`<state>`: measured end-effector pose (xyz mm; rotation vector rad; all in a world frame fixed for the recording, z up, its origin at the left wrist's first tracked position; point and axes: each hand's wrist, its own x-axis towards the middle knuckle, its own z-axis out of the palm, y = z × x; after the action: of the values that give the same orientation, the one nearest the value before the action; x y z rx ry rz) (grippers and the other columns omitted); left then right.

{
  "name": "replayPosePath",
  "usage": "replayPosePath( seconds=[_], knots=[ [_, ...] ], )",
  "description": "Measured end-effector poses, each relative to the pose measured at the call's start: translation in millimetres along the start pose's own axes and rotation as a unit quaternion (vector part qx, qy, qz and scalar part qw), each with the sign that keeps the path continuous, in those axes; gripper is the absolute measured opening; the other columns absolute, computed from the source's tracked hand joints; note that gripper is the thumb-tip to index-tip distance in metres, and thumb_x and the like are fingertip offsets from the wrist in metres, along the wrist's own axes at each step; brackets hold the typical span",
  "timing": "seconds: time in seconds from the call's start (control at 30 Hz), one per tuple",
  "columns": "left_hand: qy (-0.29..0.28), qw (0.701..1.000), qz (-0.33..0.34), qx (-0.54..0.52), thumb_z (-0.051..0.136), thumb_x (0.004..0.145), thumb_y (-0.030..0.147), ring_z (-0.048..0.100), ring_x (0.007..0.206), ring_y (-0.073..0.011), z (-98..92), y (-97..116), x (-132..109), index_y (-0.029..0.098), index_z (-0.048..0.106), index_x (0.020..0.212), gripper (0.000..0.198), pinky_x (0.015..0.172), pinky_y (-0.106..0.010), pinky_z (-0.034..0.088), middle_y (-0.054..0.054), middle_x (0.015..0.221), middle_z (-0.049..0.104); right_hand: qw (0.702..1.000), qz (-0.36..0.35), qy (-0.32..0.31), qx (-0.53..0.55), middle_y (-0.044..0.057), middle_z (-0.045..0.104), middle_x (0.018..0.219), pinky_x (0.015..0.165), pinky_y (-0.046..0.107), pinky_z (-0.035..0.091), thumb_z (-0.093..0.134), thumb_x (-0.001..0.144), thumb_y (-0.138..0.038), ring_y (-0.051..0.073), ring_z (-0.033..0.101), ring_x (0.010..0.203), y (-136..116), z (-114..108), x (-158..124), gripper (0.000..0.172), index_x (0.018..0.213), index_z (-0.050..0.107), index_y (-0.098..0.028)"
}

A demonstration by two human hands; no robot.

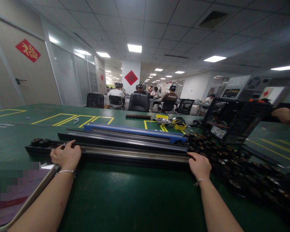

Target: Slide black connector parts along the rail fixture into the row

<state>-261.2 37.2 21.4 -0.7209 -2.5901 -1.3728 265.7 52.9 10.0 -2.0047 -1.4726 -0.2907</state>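
Mid-bench, near black rail (pixel 135 155) runs crosswise, both hands on it. Left hand (pixel 66 155) grasps it toward the left end, fingers curled over the top; right hand (pixel 200 166) grips the right end, underside of that grip hidden. Small black parts (pixel 41 141) sit at the rail's left end. Just behind: second black rail (pixel 128 140), then blue rail (pixel 135 131), roughly parallel. Heap of black parts (pixel 244 172) to the right, open black case (pixel 232 119) behind it. Metal bowl (pixel 163 120) past the blue rail. Green table (pixel 135 199) under everything.
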Motion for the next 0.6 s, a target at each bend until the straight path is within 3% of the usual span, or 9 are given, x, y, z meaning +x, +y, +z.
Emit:
replayPosePath(
  seconds=[0.1,0.2,0.33,0.6],
  knots=[
    [0.003,1.000,0.021,0.021,0.046,0.075,0.038,0.031,0.126,-0.0341,0.7,-0.1,-0.2,0.032,0.053,0.123,0.049,0.097,-0.053,0.029,-0.011,0.126,0.050,1.000,-0.004,0.001,0.000,-0.004,0.066,0.109,0.095,0.038,0.037,0.042,0.070,-0.021,0.022,0.052,0.103,0.0,0.0,0.1,0.039,0.095,0.072,-0.028],
    [0.003,0.998,0.028,0.059,0.046,0.075,0.038,0.035,0.123,-0.0332,-0.6,1.0,-0.3,0.025,0.047,0.128,0.054,0.094,-0.050,0.031,-0.015,0.124,0.053,1.000,-0.007,0.002,-0.002,-0.005,0.066,0.109,0.095,0.037,0.037,0.042,0.070,-0.021,0.022,0.052,0.103,0.5,0.2,0.8,0.040,0.095,0.072,-0.028],
    [-0.002,0.995,0.030,0.092,0.046,0.073,0.038,0.042,0.118,-0.0329,-3.0,1.2,0.9,0.014,0.054,0.119,0.053,0.092,-0.047,0.034,-0.019,0.119,0.055,1.000,-0.007,0.000,-0.003,-0.004,0.066,0.109,0.094,0.036,0.037,0.042,0.070,-0.021,0.021,0.052,0.103,1.0,-0.3,1.2,0.040,0.096,0.072,-0.028],
    [-0.030,0.993,0.036,0.108,0.047,0.070,0.042,0.045,0.116,-0.0338,-5.6,1.9,1.9,0.015,0.059,0.113,0.052,0.090,-0.045,0.038,-0.018,0.118,0.056,1.000,-0.002,-0.002,0.000,-0.004,0.066,0.111,0.094,0.038,0.037,0.042,0.070,-0.023,0.022,0.052,0.103,1.9,0.6,1.6,0.040,0.096,0.071,-0.029]
  ],
)
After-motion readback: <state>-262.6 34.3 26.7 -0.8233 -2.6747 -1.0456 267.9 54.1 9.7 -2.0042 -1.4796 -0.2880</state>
